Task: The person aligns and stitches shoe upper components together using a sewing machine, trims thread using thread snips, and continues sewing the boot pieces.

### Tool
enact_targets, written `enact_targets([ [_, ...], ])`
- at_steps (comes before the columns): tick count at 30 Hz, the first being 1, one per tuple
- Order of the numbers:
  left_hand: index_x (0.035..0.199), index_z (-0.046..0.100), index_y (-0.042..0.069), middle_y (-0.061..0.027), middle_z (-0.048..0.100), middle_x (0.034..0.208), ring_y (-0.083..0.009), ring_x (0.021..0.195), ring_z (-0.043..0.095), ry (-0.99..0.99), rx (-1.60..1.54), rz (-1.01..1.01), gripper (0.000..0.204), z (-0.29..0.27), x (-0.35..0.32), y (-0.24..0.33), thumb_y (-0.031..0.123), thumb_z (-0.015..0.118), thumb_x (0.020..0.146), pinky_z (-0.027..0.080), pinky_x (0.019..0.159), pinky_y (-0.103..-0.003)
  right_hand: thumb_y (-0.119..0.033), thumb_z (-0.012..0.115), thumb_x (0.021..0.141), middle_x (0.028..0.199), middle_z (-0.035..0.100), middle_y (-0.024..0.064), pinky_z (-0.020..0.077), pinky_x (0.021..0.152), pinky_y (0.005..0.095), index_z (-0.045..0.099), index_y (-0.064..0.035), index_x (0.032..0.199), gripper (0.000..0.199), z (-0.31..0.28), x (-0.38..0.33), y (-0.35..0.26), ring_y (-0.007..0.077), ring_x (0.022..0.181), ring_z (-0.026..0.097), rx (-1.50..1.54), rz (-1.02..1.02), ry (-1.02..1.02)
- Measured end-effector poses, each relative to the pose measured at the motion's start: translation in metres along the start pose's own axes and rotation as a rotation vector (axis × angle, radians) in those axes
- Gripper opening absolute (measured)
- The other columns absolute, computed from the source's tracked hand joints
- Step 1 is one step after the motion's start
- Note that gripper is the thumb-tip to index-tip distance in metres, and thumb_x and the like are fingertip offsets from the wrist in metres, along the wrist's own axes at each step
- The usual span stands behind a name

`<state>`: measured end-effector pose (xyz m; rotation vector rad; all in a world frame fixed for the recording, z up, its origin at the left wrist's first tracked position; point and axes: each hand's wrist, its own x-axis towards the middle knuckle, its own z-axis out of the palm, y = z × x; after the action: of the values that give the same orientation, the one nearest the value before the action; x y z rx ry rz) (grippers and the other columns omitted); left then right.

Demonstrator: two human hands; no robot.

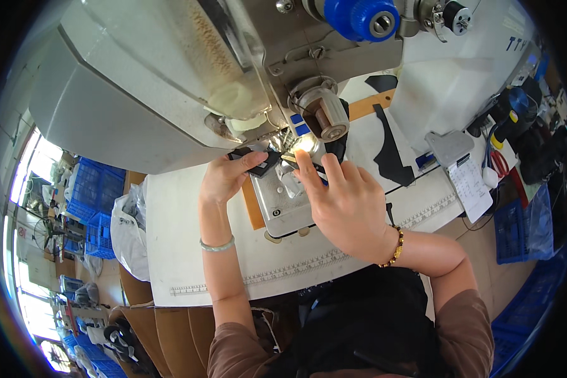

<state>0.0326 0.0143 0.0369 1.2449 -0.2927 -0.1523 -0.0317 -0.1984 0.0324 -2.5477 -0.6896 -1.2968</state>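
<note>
At the needle: under the head of the grey sewing machine, on its metal plate, lies a small black piece lit by the machine's lamp.
Left hand: the left hand sits on the left side of the plate, thumb and fingers pinched on the black piece's near-left edge, grasping it.
Right hand: the right hand lies on the right of the plate, fingers stretched flat toward the needle, pressing down rather than gripping; what is under the fingertips is partly hidden, so I cannot tell if it touches the same piece.
Black piece: dark, thin, flat and flexible-looking, with an angular outline; most of it is tucked beneath the machine head, so its full shape is not visible.
Doing it well: in my judgement the piece should stay flat against the plate, both hands steering evenly, fingertips well clear of the needle.
Beyond the plate: more black cut shapes lie on the white table, farther from the person than the plate.
Right of the plate: a paper slip and red-handled scissors.
Left of the table: blue crates.
</note>
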Motion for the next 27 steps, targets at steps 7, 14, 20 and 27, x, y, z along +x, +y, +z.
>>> enact_targets([
  [7, 0.103, 0.058, -0.009, -0.0147, 0.065, 0.096, -0.0218, 0.087, 0.063, -0.014, -0.033, -0.022, 0.023, -0.004, 0.001, -0.002, -0.005, 0.061, 0.081, 0.050, 0.079, -0.033, -0.020, 0.063, 0.082, 0.071, 0.045, 0.0013, 0.0358, 0.043, 0.0251, 0.060, -0.0059, 0.107, 0.029, 0.003, 0.001, -0.007, 0.0121, 0.050, 0.041, -0.086, 0.000, 0.002],
  [14, 0.106, 0.054, -0.011, -0.0157, 0.063, 0.098, -0.0234, 0.090, 0.062, -0.025, -0.061, -0.031, 0.027, -0.009, 0.002, -0.005, -0.005, 0.060, 0.081, 0.050, 0.082, -0.035, -0.020, 0.064, 0.081, 0.070, 0.044, 0.0002, 0.0366, 0.043, 0.0259, 0.060, -0.0073, 0.107, 0.028, 0.005, 0.001, 0.002, 0.0117, 0.050, 0.043, 0.050, 0.051, 0.004],
  [20, 0.107, 0.054, -0.010, -0.0156, 0.063, 0.099, -0.0223, 0.089, 0.062, -0.017, -0.038, 0.007, 0.027, -0.006, 0.000, -0.004, -0.004, 0.061, 0.082, 0.051, 0.080, -0.033, -0.018, 0.067, 0.079, 0.071, 0.043, 0.0005, 0.0377, 0.045, 0.0263, 0.061, -0.0097, 0.107, 0.030, -0.015, -0.001, 0.009, 0.0120, 0.051, 0.046, 0.200, 0.080, -0.027],
  [27, 0.108, 0.055, -0.006, -0.0126, 0.063, 0.099, -0.0209, 0.088, 0.063, -0.014, -0.032, -0.043, 0.029, -0.007, -0.001, -0.002, -0.005, 0.063, 0.080, 0.052, 0.079, -0.032, -0.019, 0.067, 0.079, 0.071, 0.043, -0.0002, 0.0380, 0.045, 0.0258, 0.061, -0.0097, 0.106, 0.029, -0.003, 0.001, 0.007, 0.0118, 0.051, 0.045, 0.183, 0.063, -0.016],
])
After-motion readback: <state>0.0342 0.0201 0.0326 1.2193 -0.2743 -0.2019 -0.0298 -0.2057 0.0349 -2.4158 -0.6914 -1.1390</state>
